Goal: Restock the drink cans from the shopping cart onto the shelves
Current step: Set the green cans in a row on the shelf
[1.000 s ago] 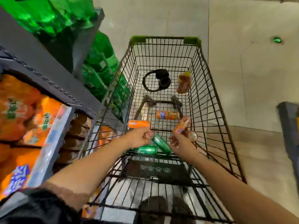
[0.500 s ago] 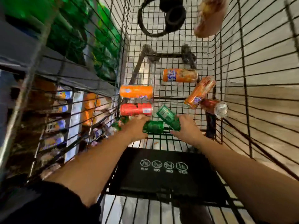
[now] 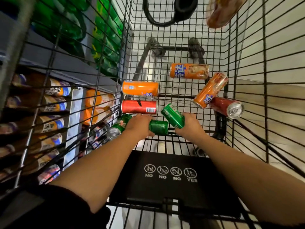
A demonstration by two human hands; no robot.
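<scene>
Both my arms reach down into the black wire shopping cart (image 3: 247,66). My left hand (image 3: 139,125) grips a green can (image 3: 158,127) lying on the cart floor. My right hand (image 3: 189,125) grips a second green can (image 3: 172,115), tilted up to the left. A third green can (image 3: 118,127) lies by the cart's left wall, just beside my left hand. On the cart floor beyond lie an orange can (image 3: 140,88), a red can (image 3: 139,107), two more orange cans (image 3: 189,71) (image 3: 210,90) and a dark red can (image 3: 227,107).
Black headphones (image 3: 168,12) and a bottle of brown drink (image 3: 221,12) lie at the cart's far end. The black child-seat flap (image 3: 171,179) is under my forearms. Through the left wall I see shelves with green bottles (image 3: 105,38), orange bottles (image 3: 97,106) and rows of cans (image 3: 54,104).
The view has dropped deep into the cart. Both hands went from above the green cans down onto them, and each now holds one.
</scene>
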